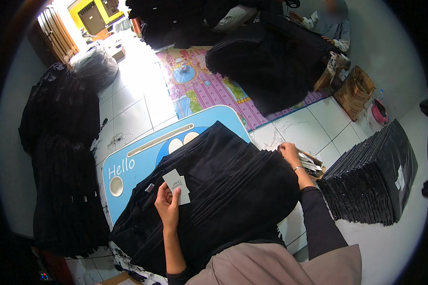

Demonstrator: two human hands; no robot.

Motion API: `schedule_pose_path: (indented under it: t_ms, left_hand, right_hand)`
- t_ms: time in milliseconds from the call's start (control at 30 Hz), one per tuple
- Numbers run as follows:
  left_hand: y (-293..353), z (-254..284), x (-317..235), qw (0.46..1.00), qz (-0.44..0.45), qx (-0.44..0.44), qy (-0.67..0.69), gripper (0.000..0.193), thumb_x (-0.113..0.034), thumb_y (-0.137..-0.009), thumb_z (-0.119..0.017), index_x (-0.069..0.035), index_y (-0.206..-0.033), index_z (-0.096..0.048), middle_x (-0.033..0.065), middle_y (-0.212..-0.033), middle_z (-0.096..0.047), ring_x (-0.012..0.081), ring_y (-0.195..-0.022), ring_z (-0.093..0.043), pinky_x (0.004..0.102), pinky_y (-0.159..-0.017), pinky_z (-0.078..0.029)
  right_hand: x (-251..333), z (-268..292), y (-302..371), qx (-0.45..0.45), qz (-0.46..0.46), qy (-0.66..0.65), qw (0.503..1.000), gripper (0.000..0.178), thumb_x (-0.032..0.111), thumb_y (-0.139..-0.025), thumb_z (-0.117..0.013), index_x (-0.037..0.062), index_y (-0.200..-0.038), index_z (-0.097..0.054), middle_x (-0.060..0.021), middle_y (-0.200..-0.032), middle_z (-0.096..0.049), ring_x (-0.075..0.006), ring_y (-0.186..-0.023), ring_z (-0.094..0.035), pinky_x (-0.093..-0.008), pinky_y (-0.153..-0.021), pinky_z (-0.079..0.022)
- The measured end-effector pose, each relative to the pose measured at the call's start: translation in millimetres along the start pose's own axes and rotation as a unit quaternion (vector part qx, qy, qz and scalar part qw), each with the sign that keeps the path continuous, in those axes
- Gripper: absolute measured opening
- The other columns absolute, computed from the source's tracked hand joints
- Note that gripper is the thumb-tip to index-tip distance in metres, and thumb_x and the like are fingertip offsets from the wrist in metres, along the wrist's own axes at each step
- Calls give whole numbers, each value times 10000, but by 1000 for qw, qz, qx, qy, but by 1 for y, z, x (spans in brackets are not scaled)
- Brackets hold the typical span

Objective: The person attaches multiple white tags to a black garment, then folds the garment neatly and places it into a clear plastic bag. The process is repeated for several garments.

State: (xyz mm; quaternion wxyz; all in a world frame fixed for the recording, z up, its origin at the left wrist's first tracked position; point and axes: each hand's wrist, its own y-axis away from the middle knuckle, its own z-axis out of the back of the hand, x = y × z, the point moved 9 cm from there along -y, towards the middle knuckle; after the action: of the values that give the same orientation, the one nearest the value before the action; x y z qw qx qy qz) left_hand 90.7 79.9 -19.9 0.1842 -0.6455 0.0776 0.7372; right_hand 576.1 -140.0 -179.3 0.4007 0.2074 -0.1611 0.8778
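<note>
My left hand (167,202) pinches a couple of pale grey hang tags (175,183) between thumb and fingers, fanned slightly apart, above the black cloth. The folded black garments (223,190) lie in a layered heap over a blue low table (142,166). A small light label (150,188) shows on the cloth just left of my left hand. Past the heap's right edge, my right hand (289,154) reaches to an open box (314,166) of paper-like pieces. Its fingers are curled together at the box; what they grip is hidden.
Right of the box stands a tall stack of black plastic-wrapped packs (366,175). Black garments (64,156) pile up along the left wall. Beyond the table lies a colourful mat (195,90) with more black cloth (271,66). Another person (333,28) sits far right, near a brown bag (354,92).
</note>
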Motion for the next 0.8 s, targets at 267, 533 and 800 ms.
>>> schedule_pose_path:
  t_ms: [267,533,800]
  left_hand:
    - [1,0,-1,1000,2,3,-8,344,-96,-894,-692,49,-1182,-572,78,-911,-683,64,-775,-627,182,-683,-491]
    - [2,2,-1,1000,2,-9,29,322,-40,-887,-680,50,-1177,-573,84,-950,-687,87,-799,-644,223,-730,-522]
    - [13,50,2,962,48,-156,220,271,-68,-944,-606,27,-1189,-535,87,-1046,-665,113,-937,-640,259,-849,-511]
  right_hand:
    - [-4,65,-19,-105,-19,-32,994,98,96,-764,-690,3,-779,-718,-135,-663,-683,-202,-567,-665,-309,-590,-520]
    - [49,116,-35,-117,-55,-211,969,106,63,-851,-661,-28,-853,-714,-75,-682,-695,-129,-633,-673,-241,-599,-522]
    - [314,145,57,-44,332,-253,908,167,-5,-865,-594,-8,-1000,-692,-144,-983,-709,-225,-946,-692,-310,-817,-550]
